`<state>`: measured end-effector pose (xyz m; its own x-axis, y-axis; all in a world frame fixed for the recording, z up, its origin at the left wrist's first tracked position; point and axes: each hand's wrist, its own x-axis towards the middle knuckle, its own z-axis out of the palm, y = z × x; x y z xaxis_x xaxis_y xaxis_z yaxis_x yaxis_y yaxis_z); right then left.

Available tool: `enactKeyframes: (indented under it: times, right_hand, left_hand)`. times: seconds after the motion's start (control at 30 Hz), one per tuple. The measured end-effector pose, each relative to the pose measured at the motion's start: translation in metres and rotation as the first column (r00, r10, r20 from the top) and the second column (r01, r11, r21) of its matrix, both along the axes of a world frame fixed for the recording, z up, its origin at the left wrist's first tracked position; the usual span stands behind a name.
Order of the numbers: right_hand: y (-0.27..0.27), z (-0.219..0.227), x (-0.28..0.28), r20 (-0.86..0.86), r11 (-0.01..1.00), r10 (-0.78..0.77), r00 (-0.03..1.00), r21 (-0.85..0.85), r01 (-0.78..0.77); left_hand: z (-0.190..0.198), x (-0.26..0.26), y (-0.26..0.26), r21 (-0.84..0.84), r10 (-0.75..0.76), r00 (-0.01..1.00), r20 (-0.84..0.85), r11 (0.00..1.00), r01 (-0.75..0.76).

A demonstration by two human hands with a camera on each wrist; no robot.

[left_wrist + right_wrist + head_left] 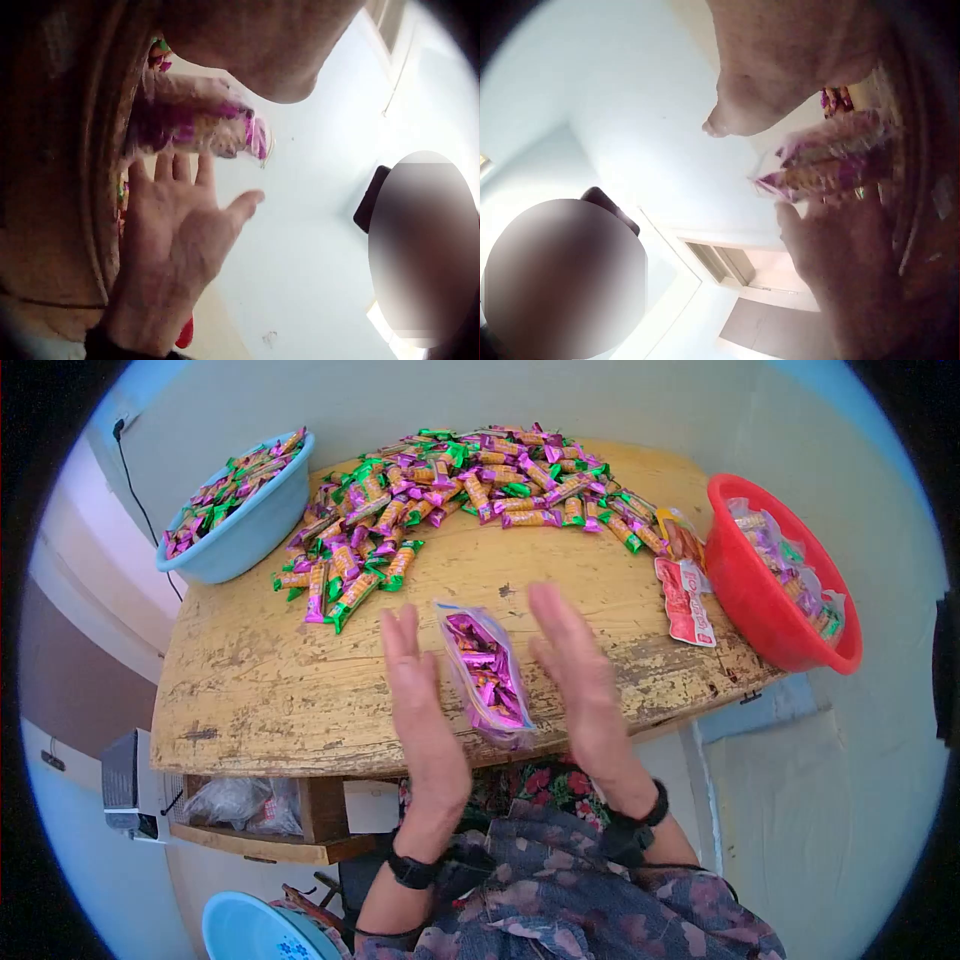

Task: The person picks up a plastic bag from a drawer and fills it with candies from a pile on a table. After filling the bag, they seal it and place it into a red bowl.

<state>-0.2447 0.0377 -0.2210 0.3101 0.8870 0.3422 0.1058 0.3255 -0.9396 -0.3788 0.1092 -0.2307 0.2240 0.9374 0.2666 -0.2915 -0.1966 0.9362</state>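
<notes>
A clear plastic bag (487,670) filled with purple-wrapped sweets stands with its mouth up near the table's front edge. To its left is my left hand (425,715), fingers extended, palm facing the bag. My right hand (583,690) is on the other side, its fingers straight too and somewhat blurred. In the head view a gap shows between each hand and the bag. The left wrist view shows the bag (202,120) between both hands, and the right wrist view shows the bag (821,161) likewise.
A large pile of purple and green wrapped sweets (400,500) covers the back of the wooden table (280,690). Left stands a blue basin (240,530) of sweets; right, a red basin (735,580) with filled bags. A red packet (685,603) lies beside it. An open drawer (270,845) is below.
</notes>
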Motion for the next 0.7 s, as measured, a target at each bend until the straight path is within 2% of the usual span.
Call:
enactKeyframes:
  times: [0.03, 0.07, 0.1, 0.17, 0.2, 0.27, 0.37, 0.43, 0.47, 0.57, 0.6, 0.7]
  right_hand:
    - [-0.009, 0.004, 0.003, -0.008, 1.000, -0.021, 1.000, 0.017, 0.021]
    - [-0.018, 0.000, 0.006, -0.006, 0.999, 0.023, 1.000, 0.047, -0.023]
    - [-0.023, -0.003, 0.000, 0.168, 1.000, -0.018, 0.986, 0.020, 0.014]
    - [-0.030, -0.004, -0.012, 0.501, 0.995, -0.086, 0.861, -0.004, 0.102]
    - [-0.027, -0.004, -0.021, 0.564, 0.978, -0.208, 0.799, 0.101, 0.183]
    - [-0.019, -0.013, -0.021, 0.534, 0.971, -0.238, 0.811, 0.104, 0.216]
    - [-0.010, -0.009, -0.020, 0.428, 0.968, -0.249, 0.869, 0.103, 0.227]
    - [-0.009, 0.005, -0.006, 0.372, 0.978, -0.204, 0.906, 0.045, 0.202]
    - [-0.003, 0.003, 0.005, 0.369, 0.980, -0.187, 0.911, 0.127, 0.150]
    - [0.002, 0.019, 0.026, 0.117, 0.998, 0.062, 0.991, 0.002, -0.063]
    - [0.009, 0.020, 0.031, 0.148, 0.993, 0.091, 0.985, 0.061, -0.101]
    - [0.027, 0.011, 0.051, 0.519, 0.985, 0.062, 0.852, 0.107, -0.137]
  left_hand:
    - [0.002, -0.008, 0.004, -0.028, 0.016, 1.000, 0.022, 0.999, -0.015]
    - [0.001, -0.013, 0.007, -0.004, -0.014, 1.000, 0.028, 1.000, 0.015]
    - [0.003, -0.016, 0.008, -0.007, -0.046, 0.999, 0.027, 0.999, 0.046]
    - [0.014, -0.018, 0.011, -0.006, -0.114, 0.993, 0.029, 0.993, 0.114]
    - [0.013, -0.018, 0.016, -0.013, -0.193, 0.977, 0.090, 0.981, 0.195]
    - [0.010, -0.021, 0.029, -0.015, -0.340, 0.918, 0.206, 0.937, 0.350]
    - [0.011, -0.030, 0.046, -0.041, -0.477, 0.876, 0.067, 0.876, 0.480]
    - [0.023, -0.033, 0.041, 0.005, -0.373, 0.928, 0.023, 0.928, 0.373]
    - [0.030, -0.035, 0.037, 0.040, -0.336, 0.942, 0.009, 0.941, 0.336]
    - [0.041, -0.040, 0.027, 0.153, -0.251, 0.968, -0.001, 0.957, 0.248]
    - [0.042, -0.043, 0.024, 0.190, -0.229, 0.973, -0.009, 0.955, 0.226]
    - [0.016, -0.044, 0.035, 0.156, -0.182, 0.979, -0.092, 0.968, 0.194]
